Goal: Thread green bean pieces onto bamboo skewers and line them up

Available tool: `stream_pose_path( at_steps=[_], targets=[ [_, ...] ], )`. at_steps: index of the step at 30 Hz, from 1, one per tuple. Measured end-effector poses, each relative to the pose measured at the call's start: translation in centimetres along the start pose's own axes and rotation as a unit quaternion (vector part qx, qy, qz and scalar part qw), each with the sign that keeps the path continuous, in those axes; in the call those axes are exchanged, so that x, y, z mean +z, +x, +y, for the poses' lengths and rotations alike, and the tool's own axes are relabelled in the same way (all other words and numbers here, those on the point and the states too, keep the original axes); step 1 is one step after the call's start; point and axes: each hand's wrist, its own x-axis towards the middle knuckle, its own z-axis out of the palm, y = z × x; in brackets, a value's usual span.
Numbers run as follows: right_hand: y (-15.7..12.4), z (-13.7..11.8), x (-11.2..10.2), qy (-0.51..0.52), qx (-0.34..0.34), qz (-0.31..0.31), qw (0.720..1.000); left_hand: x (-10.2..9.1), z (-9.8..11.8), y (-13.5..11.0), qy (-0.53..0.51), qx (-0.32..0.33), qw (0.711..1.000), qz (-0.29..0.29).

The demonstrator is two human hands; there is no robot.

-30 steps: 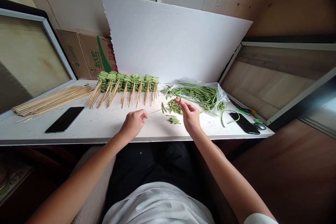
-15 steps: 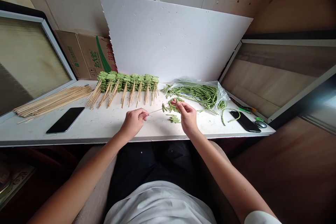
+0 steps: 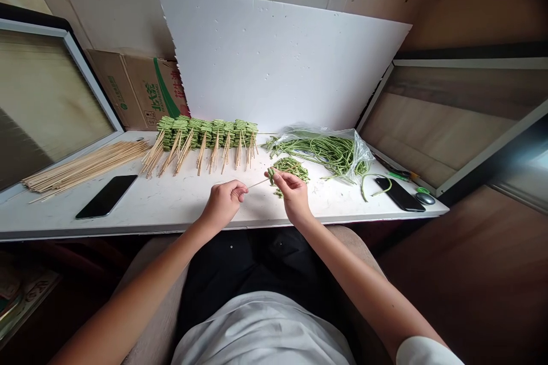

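Note:
My left hand (image 3: 222,203) pinches a thin bamboo skewer (image 3: 258,183), whose tip points right toward my right hand (image 3: 291,197). The fingers of my right hand hold a short cut piece of green long bean (image 3: 270,175) at the skewer's tip. Just beyond that hand lies a loose heap of cut bean pieces (image 3: 291,168), with a few more partly hidden below the hand. A row of finished skewers threaded with folded beans (image 3: 205,142) stands farther back, at the left.
A clear plastic bag of long beans (image 3: 321,154) lies on the white table (image 3: 171,217), with a bundle of bare skewers (image 3: 85,168) at left. Two black phones (image 3: 107,197) (image 3: 400,194), scissors (image 3: 400,175) and a computer mouse (image 3: 424,198) also lie there. A white foam board (image 3: 274,51) stands behind.
My right hand has moved left and down to the skewer tip, and my left hand has shifted slightly right. The head view has tilted slightly.

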Motion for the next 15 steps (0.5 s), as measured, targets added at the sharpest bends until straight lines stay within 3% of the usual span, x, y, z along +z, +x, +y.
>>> stream_pose_path(
  at_steps=[8, 15],
  targets=[
    [1.1, 0.5, -1.4, -0.023, 0.038, -0.002, 0.999, -0.2, -0.1, 0.3, -0.020, -0.030, 0.999, -0.007],
    [1.2, 0.3, -1.8, -0.037, 0.039, -0.060, 0.997, -0.3, -0.3, 0.4, -0.029, -0.042, 0.999, -0.012]
  ],
)
